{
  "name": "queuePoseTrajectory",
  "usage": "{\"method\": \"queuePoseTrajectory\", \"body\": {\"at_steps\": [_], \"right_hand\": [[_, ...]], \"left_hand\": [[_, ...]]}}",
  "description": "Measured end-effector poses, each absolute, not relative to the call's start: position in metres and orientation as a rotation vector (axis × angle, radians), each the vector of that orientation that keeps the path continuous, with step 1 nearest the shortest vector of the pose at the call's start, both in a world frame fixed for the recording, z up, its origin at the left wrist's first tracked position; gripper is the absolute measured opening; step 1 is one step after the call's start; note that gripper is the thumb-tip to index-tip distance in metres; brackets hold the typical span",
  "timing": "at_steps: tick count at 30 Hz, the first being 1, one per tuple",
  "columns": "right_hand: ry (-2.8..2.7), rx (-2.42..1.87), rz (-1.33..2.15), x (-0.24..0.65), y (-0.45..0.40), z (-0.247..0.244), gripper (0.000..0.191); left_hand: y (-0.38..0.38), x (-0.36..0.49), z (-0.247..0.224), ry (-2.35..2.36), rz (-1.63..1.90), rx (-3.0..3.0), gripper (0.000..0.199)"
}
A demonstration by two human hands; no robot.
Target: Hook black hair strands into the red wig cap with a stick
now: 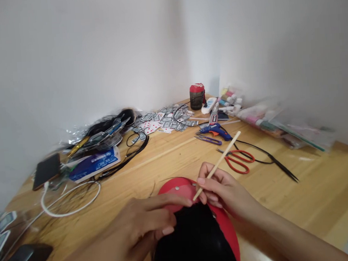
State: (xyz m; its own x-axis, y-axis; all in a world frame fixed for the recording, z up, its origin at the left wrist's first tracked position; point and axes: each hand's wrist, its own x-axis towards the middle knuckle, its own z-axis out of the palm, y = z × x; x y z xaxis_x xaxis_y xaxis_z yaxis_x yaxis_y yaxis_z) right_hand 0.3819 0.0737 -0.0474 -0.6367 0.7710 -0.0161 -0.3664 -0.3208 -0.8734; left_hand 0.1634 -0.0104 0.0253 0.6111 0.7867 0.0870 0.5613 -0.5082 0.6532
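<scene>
A red rounded form [230, 230] with a few silver pin heads sits at the table's near edge, partly covered by a sheet of straight black hair [195, 240]. My left hand [147, 220] lies at the hair's left side; its index finger stretches along the hair's top edge, while thumb and curled fingers close at the hair's border. Between the thumb and fingers of my right hand [218, 185] is a pale wooden stick [220, 163], held slanting. Its lower tip points at the hair's top edge, close to my left index fingertip.
Right of centre lie red-handled scissors [240, 161], purple thread snips [208, 139], a blue glue gun [214, 131] and black tweezers [284, 170]. Scattered playing cards [152, 126] and a red-lidded container [197, 97] are farther back. A phone [46, 171], blue box [95, 163] and white cable [72, 214] occupy the left.
</scene>
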Motion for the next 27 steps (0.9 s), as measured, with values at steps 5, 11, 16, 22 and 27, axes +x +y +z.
{"method": "queuePoseTrajectory", "body": {"at_steps": [5, 11, 16, 22, 27], "right_hand": [[-1.198, -0.587, 2.036, 0.385, 0.076, -0.046, 0.029], [-1.228, -0.604, 2.072, 0.387, 0.076, -0.044, 0.029], [-1.272, -0.564, 2.039, 0.389, 0.075, -0.045, 0.026], [-1.334, -0.562, 2.008, 0.39, 0.074, -0.045, 0.027], [-1.377, -0.568, 1.98, 0.393, 0.073, -0.044, 0.025]], "left_hand": [[-0.003, 0.165, 0.005, 1.075, 0.689, 1.772, 0.028], [-0.002, 0.162, -0.02, 0.968, 0.865, 1.396, 0.027], [0.0, 0.165, -0.025, 0.856, 0.922, 1.26, 0.024], [-0.001, 0.165, -0.025, 0.871, 0.932, 1.255, 0.025], [-0.002, 0.163, -0.031, 0.901, 0.949, 1.238, 0.023]]}}
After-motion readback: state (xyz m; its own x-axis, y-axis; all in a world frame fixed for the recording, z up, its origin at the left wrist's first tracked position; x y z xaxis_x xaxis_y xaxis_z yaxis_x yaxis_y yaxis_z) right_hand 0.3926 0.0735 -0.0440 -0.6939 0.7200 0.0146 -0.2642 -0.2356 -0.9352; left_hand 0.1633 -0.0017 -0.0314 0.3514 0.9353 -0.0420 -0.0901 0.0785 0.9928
